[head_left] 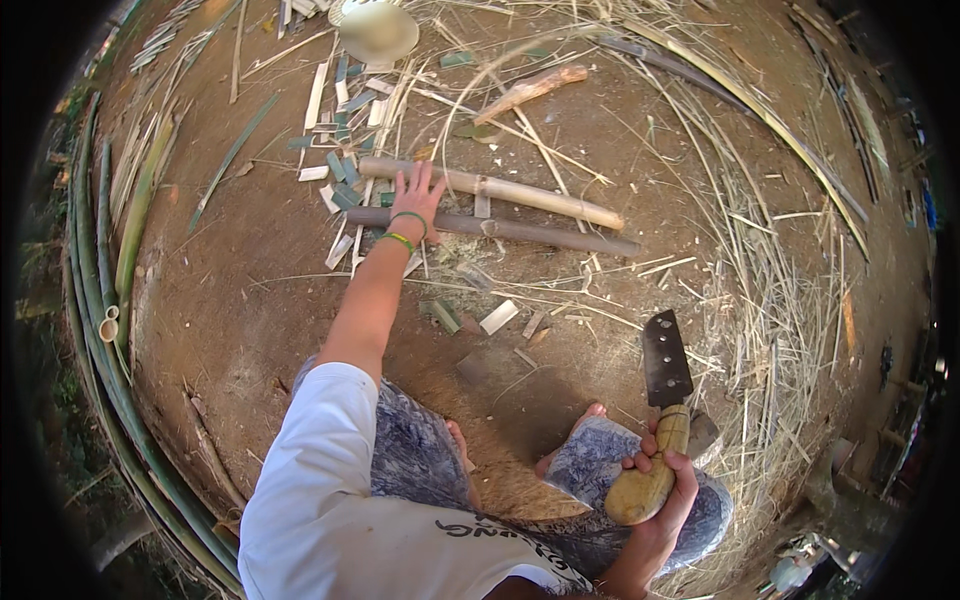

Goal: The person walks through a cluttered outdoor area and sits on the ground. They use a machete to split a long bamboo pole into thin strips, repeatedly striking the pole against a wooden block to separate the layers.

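My left hand reaches forward, its fingers spread over the left part of a pale pole. Its wrist, with green and yellow bands, lies over a darker pole that runs nearly parallel on the near side. My right hand is closed round the thick, rounded wooden handle of a knife. The knife's short, broad, dark blade has several holes and points away from me above my right knee. Small cut bamboo pieces lie just left of and beyond my left hand.
Long green bamboo poles line the left side. Thin pale strips lie heaped along the right. A short piece of wood lies beyond the poles, and a round pale object is at the far edge. Two loose bamboo pieces are nearer me.
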### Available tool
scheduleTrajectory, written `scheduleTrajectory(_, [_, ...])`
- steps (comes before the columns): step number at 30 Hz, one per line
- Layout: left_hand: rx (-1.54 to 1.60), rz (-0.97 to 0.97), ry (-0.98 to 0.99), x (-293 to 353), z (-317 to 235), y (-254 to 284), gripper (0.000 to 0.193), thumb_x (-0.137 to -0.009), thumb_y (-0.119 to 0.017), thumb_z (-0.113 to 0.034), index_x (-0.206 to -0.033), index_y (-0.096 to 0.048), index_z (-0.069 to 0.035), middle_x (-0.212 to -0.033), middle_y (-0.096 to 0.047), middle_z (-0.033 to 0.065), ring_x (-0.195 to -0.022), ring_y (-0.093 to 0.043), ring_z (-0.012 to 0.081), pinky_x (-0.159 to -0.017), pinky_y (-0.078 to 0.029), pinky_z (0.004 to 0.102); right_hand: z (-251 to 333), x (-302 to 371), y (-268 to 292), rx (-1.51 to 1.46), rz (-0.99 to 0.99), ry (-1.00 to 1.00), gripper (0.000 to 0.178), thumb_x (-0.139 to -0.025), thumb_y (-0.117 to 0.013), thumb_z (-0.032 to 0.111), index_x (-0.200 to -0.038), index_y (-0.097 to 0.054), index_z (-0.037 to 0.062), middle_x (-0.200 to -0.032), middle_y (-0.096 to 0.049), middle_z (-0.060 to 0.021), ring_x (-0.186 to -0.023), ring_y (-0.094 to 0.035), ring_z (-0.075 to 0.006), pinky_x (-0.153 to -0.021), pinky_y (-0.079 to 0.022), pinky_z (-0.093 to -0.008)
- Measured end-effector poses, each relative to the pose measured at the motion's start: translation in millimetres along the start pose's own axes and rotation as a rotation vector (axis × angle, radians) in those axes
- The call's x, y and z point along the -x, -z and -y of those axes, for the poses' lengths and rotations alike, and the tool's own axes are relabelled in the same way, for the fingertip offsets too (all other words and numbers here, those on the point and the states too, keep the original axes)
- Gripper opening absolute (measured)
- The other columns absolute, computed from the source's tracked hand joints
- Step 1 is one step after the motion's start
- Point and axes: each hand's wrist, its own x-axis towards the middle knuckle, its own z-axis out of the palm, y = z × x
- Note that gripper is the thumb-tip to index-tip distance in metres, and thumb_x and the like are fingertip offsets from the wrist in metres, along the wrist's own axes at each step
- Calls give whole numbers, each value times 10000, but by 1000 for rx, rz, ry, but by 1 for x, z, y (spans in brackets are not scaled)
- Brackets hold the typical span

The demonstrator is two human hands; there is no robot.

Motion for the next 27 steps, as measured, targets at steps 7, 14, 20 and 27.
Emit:
scheduleTrajectory(7, [-115,-54,-188,-21,-19,-1,1394,-513,-919,-499,-1564,-79,-134,-1595,-148,155,-1492,-91,321,-1192,-77,564,-2,-1,5,20,-26,18,573,-787,-579,157,-1293,-462,-85,-910,-531,-103,-733,-518,-182,-761,-467,-365])
scheduleTrajectory(14, [-150,-86,-169,-38,-38,-18,1169,-630,-869,-339,-1540,-178,-94,-1469,-380,149,-1426,-275,310,-1193,-99,551,0,-1,19,37,-16,-15,534,-813,-564,171,-1283,-470,-65,-896,-536,-83,-709,-522,-162,-745,-488,-352])
scheduleTrajectory(20, [25,-14,-200,-11,-47,-18,863,-678,-821,-308,-1391,-398,-68,-1339,-517,140,-1332,-419,316,-1166,-194,538,4,-2,22,67,-62,29,563,-780,-581,167,-1281,-470,-65,-894,-529,-88,-717,-513,-171,-740,-479,-357])
scheduleTrajectory(27, [255,-111,-274,11,-69,-14,619,-655,-754,-185,-1194,-484,-46,-1222,-561,177,-1173,-552,323,-1004,-425,455,7,5,20,46,-42,41,562,-785,-592,183,-1275,-473,-63,-889,-541,-81,-721,-528,-161,-734,-483,-340])
